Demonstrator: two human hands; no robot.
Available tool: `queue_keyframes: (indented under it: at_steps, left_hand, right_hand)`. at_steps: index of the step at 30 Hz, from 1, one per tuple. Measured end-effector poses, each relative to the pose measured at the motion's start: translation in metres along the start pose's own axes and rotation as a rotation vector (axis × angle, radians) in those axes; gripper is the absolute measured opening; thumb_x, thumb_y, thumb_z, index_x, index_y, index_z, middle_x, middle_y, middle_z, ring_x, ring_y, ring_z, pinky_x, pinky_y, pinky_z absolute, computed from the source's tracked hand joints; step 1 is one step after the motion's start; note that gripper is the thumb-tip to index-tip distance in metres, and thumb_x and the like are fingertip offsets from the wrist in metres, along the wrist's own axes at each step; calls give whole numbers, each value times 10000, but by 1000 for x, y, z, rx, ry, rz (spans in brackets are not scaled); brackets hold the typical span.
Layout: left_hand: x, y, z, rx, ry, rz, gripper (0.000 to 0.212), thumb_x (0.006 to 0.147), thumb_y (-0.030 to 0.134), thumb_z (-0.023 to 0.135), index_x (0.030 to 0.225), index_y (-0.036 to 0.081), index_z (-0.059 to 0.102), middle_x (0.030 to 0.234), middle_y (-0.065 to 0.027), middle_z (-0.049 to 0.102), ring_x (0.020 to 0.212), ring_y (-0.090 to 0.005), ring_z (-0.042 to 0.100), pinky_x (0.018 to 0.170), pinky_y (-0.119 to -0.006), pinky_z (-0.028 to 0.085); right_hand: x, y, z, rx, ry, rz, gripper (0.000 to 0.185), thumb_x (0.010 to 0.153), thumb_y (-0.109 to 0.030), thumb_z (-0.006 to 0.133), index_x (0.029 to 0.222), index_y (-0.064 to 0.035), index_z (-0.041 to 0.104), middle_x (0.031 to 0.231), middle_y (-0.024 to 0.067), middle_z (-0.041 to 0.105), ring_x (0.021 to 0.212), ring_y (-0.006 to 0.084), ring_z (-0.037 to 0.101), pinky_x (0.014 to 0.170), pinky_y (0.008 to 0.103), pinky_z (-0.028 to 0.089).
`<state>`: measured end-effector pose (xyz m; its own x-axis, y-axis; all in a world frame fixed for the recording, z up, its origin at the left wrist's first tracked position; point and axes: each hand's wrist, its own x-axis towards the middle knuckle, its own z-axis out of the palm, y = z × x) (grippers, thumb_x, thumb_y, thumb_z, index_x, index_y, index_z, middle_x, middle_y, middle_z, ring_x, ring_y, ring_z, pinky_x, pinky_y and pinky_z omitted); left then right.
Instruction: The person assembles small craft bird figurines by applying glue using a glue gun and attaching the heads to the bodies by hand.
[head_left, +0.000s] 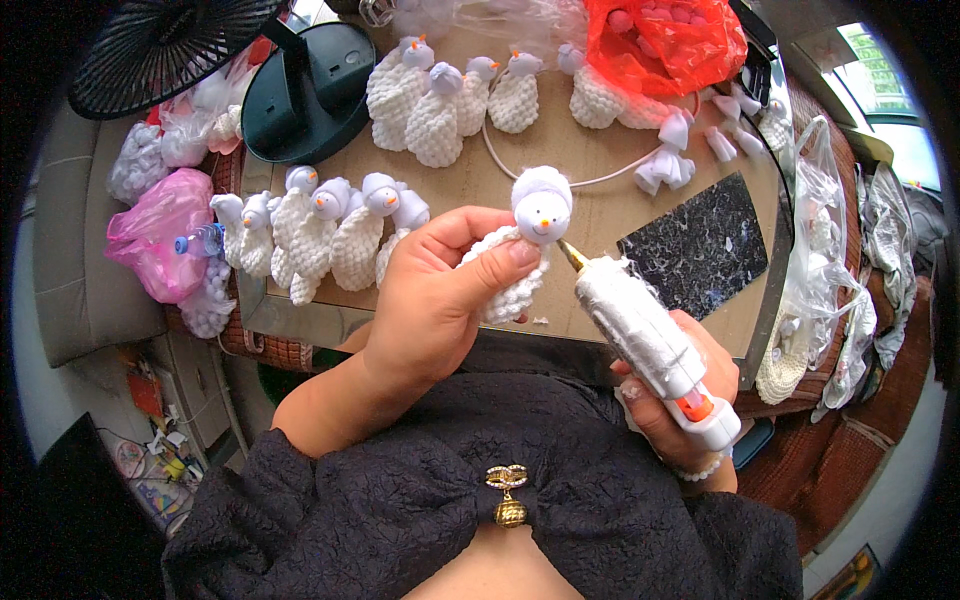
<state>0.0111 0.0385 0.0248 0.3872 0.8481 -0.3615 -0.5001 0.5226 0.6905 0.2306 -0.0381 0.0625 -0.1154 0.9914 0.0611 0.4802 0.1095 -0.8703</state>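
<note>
My left hand (442, 292) pinches a small snowman doll between thumb and fingers. The doll has a smooth white head (541, 216) with an orange nose and a fuzzy white hat, and a chunky white crocheted body (517, 289). In my right hand (652, 416) is a white hot glue gun (637, 330), its barrel coated in stringy dried glue. The brass nozzle (574, 256) points up and left, close beside the underside of the doll's head; whether it touches cannot be told. An orange-ended glue stick piece (694, 407) shows at the gun's rear.
Finished-looking snowmen (358, 232) line the table's left side; more (435, 112) lie at the back. A dark speckled board (697, 244) is right of the gun. Behind are a red plastic bag (667, 45), white fabric pieces (666, 154), a pale cable (622, 176) and a black fan (307, 90).
</note>
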Motion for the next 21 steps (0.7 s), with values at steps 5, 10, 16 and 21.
queue_keyframes:
  at_steps: [5, 10, 16, 21]
  left_hand:
    - [2, -1, -1, -123, -12, -111, 270, 912, 126, 672, 1142, 0, 605, 850, -49, 644, 672, -128, 601, 573, -282, 502]
    - [2, 0, -3, -214, -57, -171, 256, 912, 106, 662, 1142, 8, 608, 845, -57, 639, 662, -142, 595, 578, -287, 501]
    - [-4, 0, 2, 132, 14, 11, 244, 877, 22, 685, 1114, 17, 627, 949, -74, 671, 803, -143, 643, 700, -289, 539]
    - [-7, 0, 5, 284, -23, 60, 257, 854, -22, 703, 1103, 3, 644, 1005, -58, 675, 904, -118, 632, 823, -253, 498]
  right_hand:
    - [-1, 0, 0, -5, -34, -12, 254, 715, -127, 794, 852, -9, 615, 792, 123, 638, 728, 303, 660, 635, 358, 545]
    - [-1, 9, -11, -12, -33, -15, 289, 709, -125, 792, 909, -10, 619, 849, 132, 652, 790, 307, 665, 689, 381, 547]
    - [-3, 62, -42, -699, 199, 18, 350, 668, -57, 795, 922, -5, 559, 952, 153, 574, 907, 334, 562, 800, 401, 471]
    - [-16, 95, -49, -591, 151, 169, 415, 665, -15, 753, 1047, 22, 596, 1015, 168, 547, 1003, 349, 525, 890, 393, 440]
